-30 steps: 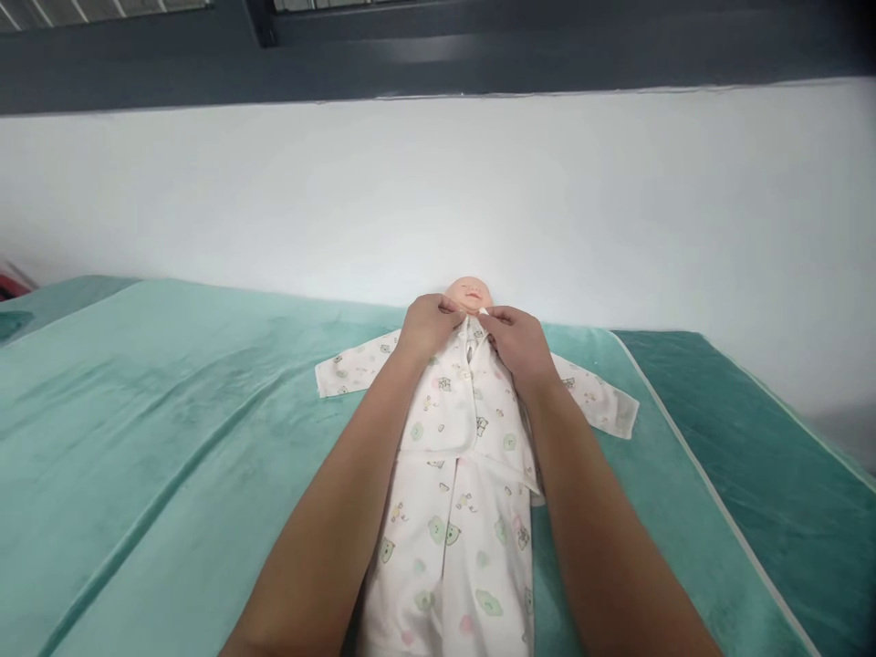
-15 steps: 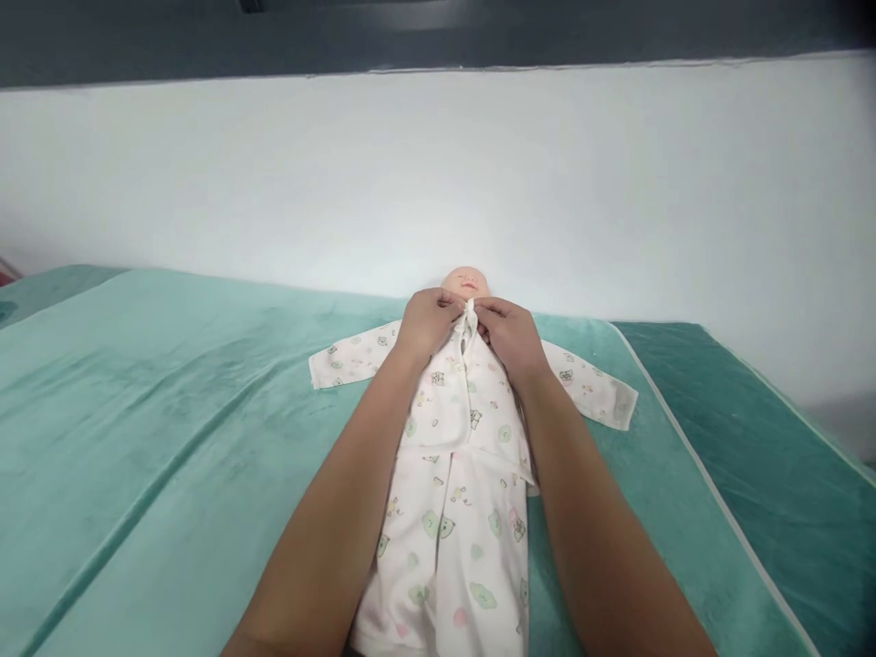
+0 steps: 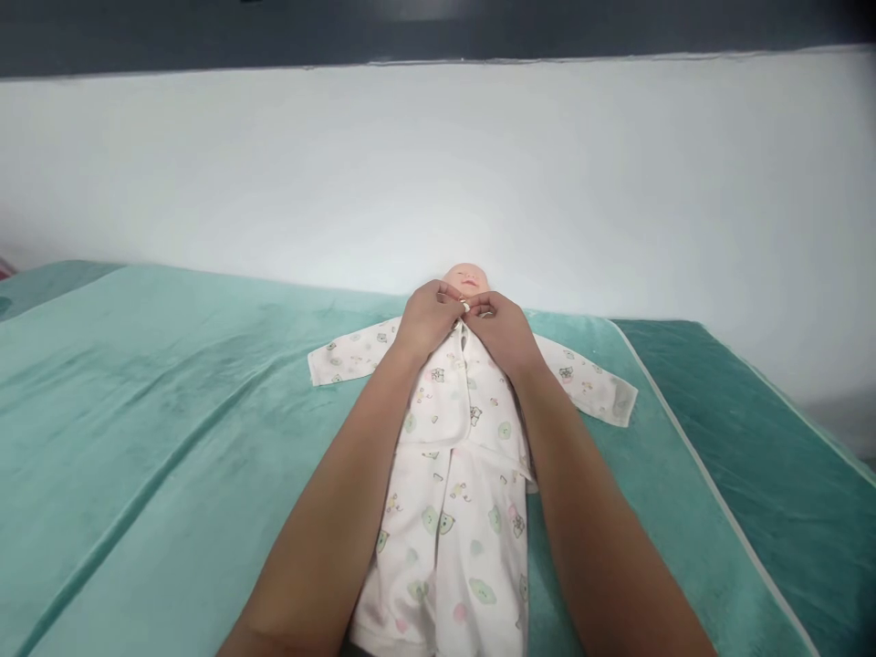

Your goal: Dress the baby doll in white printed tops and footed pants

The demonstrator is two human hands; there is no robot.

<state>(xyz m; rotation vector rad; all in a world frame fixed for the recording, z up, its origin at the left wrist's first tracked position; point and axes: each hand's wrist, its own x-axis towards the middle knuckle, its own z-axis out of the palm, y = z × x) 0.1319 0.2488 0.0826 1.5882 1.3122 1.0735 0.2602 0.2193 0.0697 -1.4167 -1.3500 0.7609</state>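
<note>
A baby doll [image 3: 468, 276] lies on its back, head toward the wall, dressed in a white printed shirt [image 3: 438, 401] and matching trousers [image 3: 472, 566]. Both sleeves stretch out to the sides. At the neck, my left hand [image 3: 432, 319] pinches the shirt's collar edge from the left. My right hand [image 3: 503, 330] pinches the collar from the right, its fingertips touching or almost touching those of the left. A small gap shows in the shirt front just below the fingers. The fingers hide the exact bit of cloth or fastener between them.
A light green sheet [image 3: 205, 411] covers the surface beneath the doll. A darker green cloth [image 3: 745, 438] lies at the right past a pale edge strip. Behind the doll's head rises a white wall [image 3: 342, 182], with a dark band [image 3: 205, 36] above it.
My hands have come closer together at the collar, the right one shifting left. The standing fold of cloth between them is now mostly covered by fingers.
</note>
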